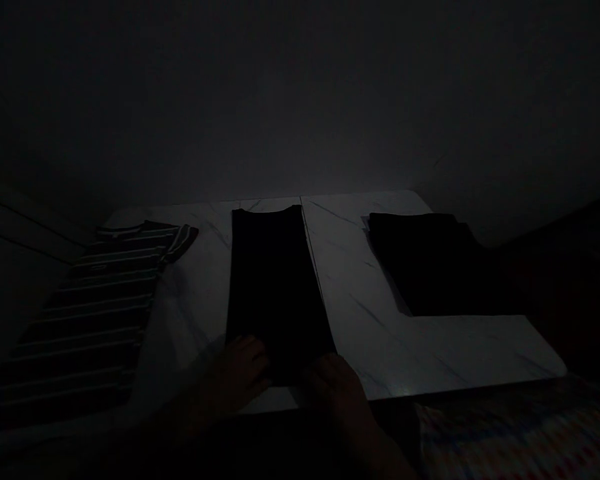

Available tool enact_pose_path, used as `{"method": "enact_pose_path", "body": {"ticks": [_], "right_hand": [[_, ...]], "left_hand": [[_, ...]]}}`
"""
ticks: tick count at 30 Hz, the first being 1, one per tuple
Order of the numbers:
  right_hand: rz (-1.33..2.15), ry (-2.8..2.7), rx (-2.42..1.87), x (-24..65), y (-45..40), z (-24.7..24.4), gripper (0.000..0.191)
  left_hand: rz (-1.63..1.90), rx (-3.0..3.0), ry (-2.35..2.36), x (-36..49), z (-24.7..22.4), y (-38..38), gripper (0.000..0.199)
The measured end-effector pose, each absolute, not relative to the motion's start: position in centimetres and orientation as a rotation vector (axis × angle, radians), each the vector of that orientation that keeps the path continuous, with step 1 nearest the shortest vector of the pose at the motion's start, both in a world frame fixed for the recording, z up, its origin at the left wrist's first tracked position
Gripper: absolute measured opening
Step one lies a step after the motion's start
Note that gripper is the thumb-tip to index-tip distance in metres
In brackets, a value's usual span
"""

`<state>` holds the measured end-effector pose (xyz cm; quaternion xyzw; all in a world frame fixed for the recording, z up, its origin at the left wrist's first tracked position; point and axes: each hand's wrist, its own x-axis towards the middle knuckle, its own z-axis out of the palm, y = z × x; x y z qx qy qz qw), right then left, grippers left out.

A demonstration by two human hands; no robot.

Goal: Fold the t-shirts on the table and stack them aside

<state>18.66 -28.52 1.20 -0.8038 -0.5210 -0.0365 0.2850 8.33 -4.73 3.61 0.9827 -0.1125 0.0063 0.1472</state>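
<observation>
Black garment [275,280]: I see it laid flat, very dark, far edge dipping between two corners.
Garment's place: lengthwise on the pale veined table [353,257], near my side.

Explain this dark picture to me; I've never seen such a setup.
No machine works here: these are a person's bare left hand and right hand, seen from a camera worn on the head, looking forward and down. They are at the near corners of a flat black cloth on a pale, marbled table. A striped shirt lies to its left, and more dark cloth to its right. It is too dark to tell whether either hand grips anything.
</observation>
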Motion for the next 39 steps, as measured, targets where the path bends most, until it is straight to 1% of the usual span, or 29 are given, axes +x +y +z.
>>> {"method": "enact_pose_path", "body": {"ticks": [3, 5, 7, 8, 12, 18, 24, 27, 29, 30, 32, 34, 35, 39], "right_hand": [[-0.143, -1.492, -2.195, 18.5, -27.8, 0.8, 0.01], [-0.142, -1.531, -2.218, 18.6, -27.7, 0.6, 0.013], [-0.167, -1.53, -2.215, 18.9, -27.9, 0.5, 0.015], [-0.193, -1.514, -2.218, 19.0, -28.1, 0.5, 0.016], [-0.218, -1.522, -2.267, 19.4, -28.9, 0.3, 0.014], [-0.256, -1.558, -2.16, 19.1, -29.6, 0.0, 0.011], [-0.29, -1.495, -2.201, 19.1, -29.7, -0.7, 0.029], [-0.282, -1.527, -2.227, 19.3, -29.8, -0.6, 0.027], [-0.231, -1.528, -2.238, 19.4, -29.8, -0.4, 0.026], [-0.207, -1.522, -2.24, 19.5, -29.8, -0.3, 0.026], [-0.178, -1.517, -2.232, 19.5, -29.9, -0.1, 0.03], [-0.192, -1.509, -2.202, 19.4, -29.9, -0.2, 0.034], [-0.206, -1.499, -2.183, 19.4, -29.9, -0.3, 0.034], [-0.223, -1.446, -2.129, 19.2, -28.7, -0.6, 0.029]], "left_hand": [[0.1, 2.845, -0.25, 6.7, 2.7, -5.4, 0.021], [0.113, 2.852, -0.231, 6.5, 2.5, -5.5, 0.015], [0.122, 2.863, -0.231, 6.6, 2.4, -5.6, 0.005], [0.126, 2.872, -0.233, 6.6, 2.4, -5.7, 0.005], [0.144, 2.936, -0.223, 5.8, 2.2, -6.0, 0.012], [0.172, 2.978, -0.211, 4.6, 2.1, -6.4, 0.012], [0.231, 3.012, -0.152, 4.3, 1.2, -6.8, 0.014], [0.232, 3.02, -0.172, 3.9, 0.4, -7.0, 0.013], [0.305, 3.034, -0.17, 3.6, -0.2, -7.0, 0.013], [0.361, 3.044, -0.162, 3.5, -0.4, -7.0, 0.015], [0.467, 3.073, -0.122, 3.1, -0.7, -6.9, 0.027], [0.516, 3.104, -0.051, 2.8, -0.8, -6.7, 0.04], [0.52, 3.116, -0.014, 2.6, -0.7, -6.6, 0.042], [0.527, 3.101, -0.008, 2.1, -0.4, -6.2, 0.03]]}}
